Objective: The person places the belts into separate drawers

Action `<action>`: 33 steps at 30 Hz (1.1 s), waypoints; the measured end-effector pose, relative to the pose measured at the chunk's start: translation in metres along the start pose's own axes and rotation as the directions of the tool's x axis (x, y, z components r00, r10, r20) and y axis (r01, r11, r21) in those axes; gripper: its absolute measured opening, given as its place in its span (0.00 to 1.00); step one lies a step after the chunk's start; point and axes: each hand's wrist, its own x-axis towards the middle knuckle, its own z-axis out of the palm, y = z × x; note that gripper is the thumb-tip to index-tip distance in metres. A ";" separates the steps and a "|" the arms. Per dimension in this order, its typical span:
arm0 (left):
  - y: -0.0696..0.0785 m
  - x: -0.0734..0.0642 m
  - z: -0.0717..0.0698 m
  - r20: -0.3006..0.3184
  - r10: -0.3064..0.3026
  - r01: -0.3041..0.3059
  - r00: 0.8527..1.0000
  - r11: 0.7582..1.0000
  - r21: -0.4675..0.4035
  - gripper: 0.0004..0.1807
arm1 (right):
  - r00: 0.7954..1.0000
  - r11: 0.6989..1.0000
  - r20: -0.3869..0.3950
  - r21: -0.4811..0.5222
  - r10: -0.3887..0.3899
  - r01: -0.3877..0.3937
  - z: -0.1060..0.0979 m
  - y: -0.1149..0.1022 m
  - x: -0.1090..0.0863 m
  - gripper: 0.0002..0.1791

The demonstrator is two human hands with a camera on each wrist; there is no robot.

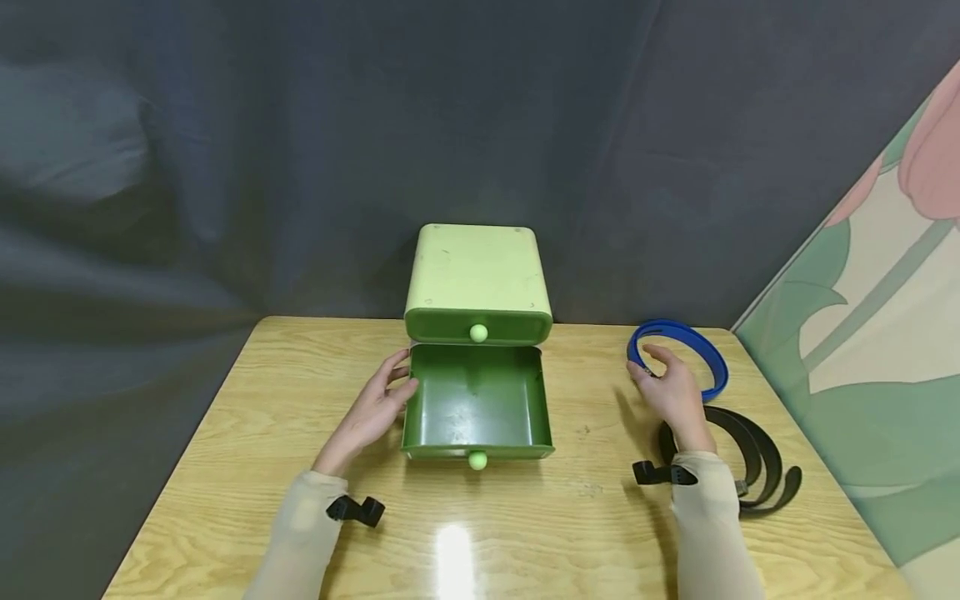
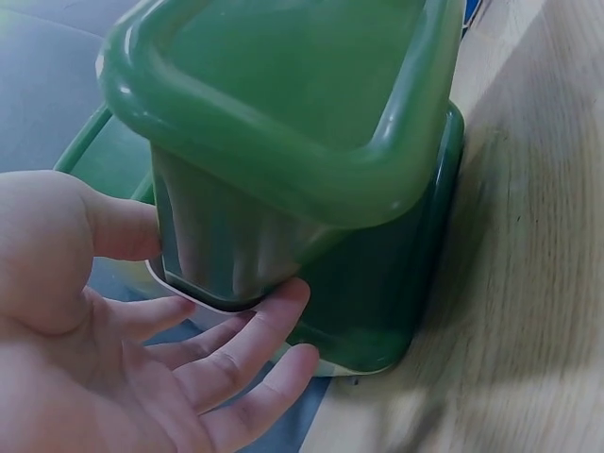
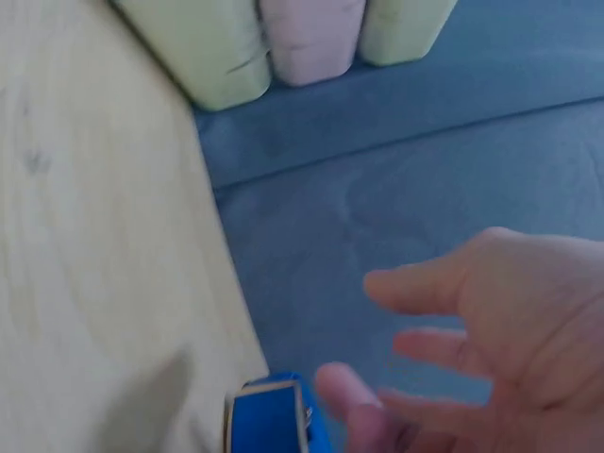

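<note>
A small drawer cabinet [image 1: 478, 267] with a pale green top stands at the back of the table. Its lower green drawer [image 1: 480, 408] is pulled out, with nothing visible inside. My left hand [image 1: 375, 408] grips the drawer's left wall, thumb at the rim and fingers along the outer side. In the left wrist view, the fingers [image 2: 274, 326] lie against the drawer's side. My right hand [image 1: 670, 396] hovers over a coiled blue belt [image 1: 701, 346], fingers loosely bent and apart. The belt's buckle [image 3: 269, 420] shows close to the fingertips; whether they touch it I cannot tell.
A coiled black belt [image 1: 765, 450] lies under and right of my right wrist. The closed upper drawer [image 1: 517, 327] has a round knob above the open one. Dark cloth [image 1: 480, 125] hangs behind the table, and a flower-patterned cloth [image 1: 885, 350] borders its right side.
</note>
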 end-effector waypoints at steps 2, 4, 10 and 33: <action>0.000 0.000 0.001 0.005 0.003 -0.003 1.000 1.000 0.009 0.36 | 0.998 0.998 0.027 -0.029 0.051 -0.050 0.000 0.009 0.001 0.43; -0.001 0.001 0.003 0.011 0.002 -0.002 1.000 1.000 0.019 0.36 | 0.993 0.993 0.057 -0.057 0.103 -0.100 0.000 0.018 0.002 0.45; -0.001 0.001 0.004 0.007 0.005 -0.005 1.000 0.999 0.039 0.35 | 0.979 0.980 0.103 -0.113 0.178 -0.166 -0.002 0.033 0.005 0.48; 0.001 -0.001 0.002 -0.028 0.005 -0.002 1.000 0.994 0.108 0.37 | 0.992 0.974 -0.015 -0.190 0.122 -0.122 0.007 0.054 0.020 0.35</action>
